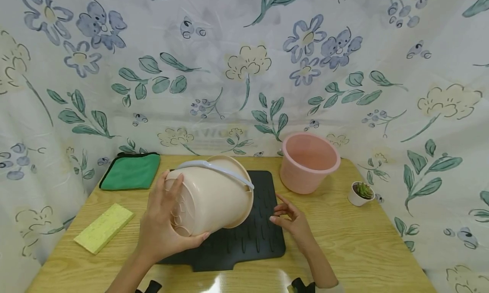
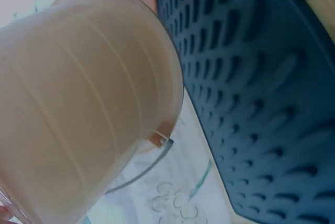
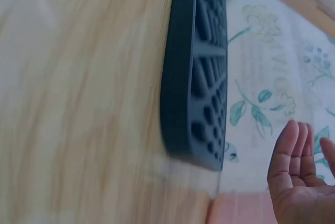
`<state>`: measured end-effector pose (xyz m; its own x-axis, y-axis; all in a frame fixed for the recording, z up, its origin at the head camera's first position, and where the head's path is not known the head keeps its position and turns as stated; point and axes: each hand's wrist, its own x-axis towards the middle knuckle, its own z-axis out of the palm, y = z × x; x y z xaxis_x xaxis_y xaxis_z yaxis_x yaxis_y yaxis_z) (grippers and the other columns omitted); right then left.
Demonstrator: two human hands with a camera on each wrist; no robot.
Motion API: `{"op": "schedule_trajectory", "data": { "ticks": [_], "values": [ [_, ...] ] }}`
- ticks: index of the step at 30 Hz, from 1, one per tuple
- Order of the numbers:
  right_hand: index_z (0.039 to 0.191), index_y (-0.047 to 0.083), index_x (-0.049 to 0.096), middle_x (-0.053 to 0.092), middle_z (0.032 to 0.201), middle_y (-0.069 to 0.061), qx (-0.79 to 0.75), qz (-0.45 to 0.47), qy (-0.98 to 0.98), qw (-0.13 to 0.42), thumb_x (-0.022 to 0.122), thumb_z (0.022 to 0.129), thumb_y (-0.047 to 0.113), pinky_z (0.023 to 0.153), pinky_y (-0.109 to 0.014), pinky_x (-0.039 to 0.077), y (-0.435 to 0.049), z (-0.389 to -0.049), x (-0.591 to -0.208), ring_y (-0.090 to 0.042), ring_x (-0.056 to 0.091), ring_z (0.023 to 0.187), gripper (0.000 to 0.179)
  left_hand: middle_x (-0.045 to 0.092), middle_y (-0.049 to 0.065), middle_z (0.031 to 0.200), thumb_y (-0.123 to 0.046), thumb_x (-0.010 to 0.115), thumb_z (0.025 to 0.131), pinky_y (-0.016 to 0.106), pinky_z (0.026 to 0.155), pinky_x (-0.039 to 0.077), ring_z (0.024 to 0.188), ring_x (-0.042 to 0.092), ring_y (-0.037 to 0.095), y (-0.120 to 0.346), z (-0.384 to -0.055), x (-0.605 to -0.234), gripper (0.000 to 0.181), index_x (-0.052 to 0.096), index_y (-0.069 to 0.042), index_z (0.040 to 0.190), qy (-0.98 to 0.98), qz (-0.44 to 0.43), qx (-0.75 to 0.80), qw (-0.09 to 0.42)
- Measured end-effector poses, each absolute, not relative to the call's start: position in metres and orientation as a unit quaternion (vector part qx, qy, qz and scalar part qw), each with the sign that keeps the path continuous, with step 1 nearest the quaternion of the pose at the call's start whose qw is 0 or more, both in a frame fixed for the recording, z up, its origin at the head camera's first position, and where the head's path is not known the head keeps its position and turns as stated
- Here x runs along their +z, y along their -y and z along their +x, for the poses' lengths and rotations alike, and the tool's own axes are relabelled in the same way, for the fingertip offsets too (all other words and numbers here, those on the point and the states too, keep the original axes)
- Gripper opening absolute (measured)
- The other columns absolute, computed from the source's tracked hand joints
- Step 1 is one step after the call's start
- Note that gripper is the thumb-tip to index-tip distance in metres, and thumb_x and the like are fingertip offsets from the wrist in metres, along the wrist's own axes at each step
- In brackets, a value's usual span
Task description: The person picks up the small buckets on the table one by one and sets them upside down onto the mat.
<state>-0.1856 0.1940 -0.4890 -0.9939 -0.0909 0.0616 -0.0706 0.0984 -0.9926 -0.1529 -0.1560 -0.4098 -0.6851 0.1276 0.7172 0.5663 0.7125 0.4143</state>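
Observation:
A cream bucket [image 1: 221, 199] with a pale blue handle is held tilted on its side above a black ridged mat [image 1: 263, 242], its mouth facing right and away. My left hand [image 1: 158, 227] grips it round the base, thumb below and fingers above. In the left wrist view the bucket [image 2: 89, 93] fills the left side, beside the mat [image 2: 251, 103]; the hand there is mostly out of sight. My right hand [image 1: 293, 223] hovers at the mat's right edge, holding nothing. The right wrist view shows that hand [image 3: 301, 187] with fingers extended, apart from the mat [image 3: 178, 103].
A pink bucket [image 1: 298, 180] stands at the back right, with a small potted succulent [image 1: 361, 194] farther right. At the left lie a green cloth pouch [image 1: 131, 172] and a yellow sponge [image 1: 104, 228] on the wooden table [image 1: 344, 250]. A floral curtain [image 1: 214, 72] hangs behind.

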Motion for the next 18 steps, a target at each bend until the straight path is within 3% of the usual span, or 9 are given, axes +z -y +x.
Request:
{"op": "schedule_trajectory", "data": {
  "ticks": [6,12,18],
  "values": [
    [0.147,0.008,0.048,0.055,0.116,-0.022,-0.656,-0.071,-0.750,-0.029,0.074,0.086,0.002,0.082,-0.023,0.052,-0.207,-0.186,-0.486,-0.025,0.059,0.103,0.066,0.029,0.023,0.157,-0.088,0.061,0.060,0.063,0.066,0.053,0.138,0.034,0.044,0.169,-0.150,-0.405,0.119,0.041,-0.013,0.151,0.862,-0.195,-0.293,0.365],
    [0.146,0.005,0.049,0.058,0.112,-0.014,-0.660,-0.067,-0.746,-0.067,0.074,0.085,0.000,0.079,-0.022,0.053,-0.216,-0.186,-0.484,-0.020,0.060,0.100,0.066,0.028,0.024,0.156,-0.087,0.066,0.057,0.068,0.065,0.052,0.138,0.032,0.046,0.182,-0.146,-0.401,0.122,0.040,-0.016,0.152,0.877,-0.185,-0.272,0.349],
    [0.147,0.005,0.048,0.057,0.115,-0.018,-0.644,-0.045,-0.759,-0.081,0.074,0.086,0.002,0.080,-0.021,0.052,-0.225,-0.187,-0.479,-0.015,0.060,0.099,0.066,0.031,0.026,0.154,-0.090,0.060,0.059,0.072,0.063,0.048,0.135,0.033,0.049,0.192,-0.143,-0.395,0.119,0.041,-0.018,0.151,0.884,-0.171,-0.248,0.357]
  ]
}}
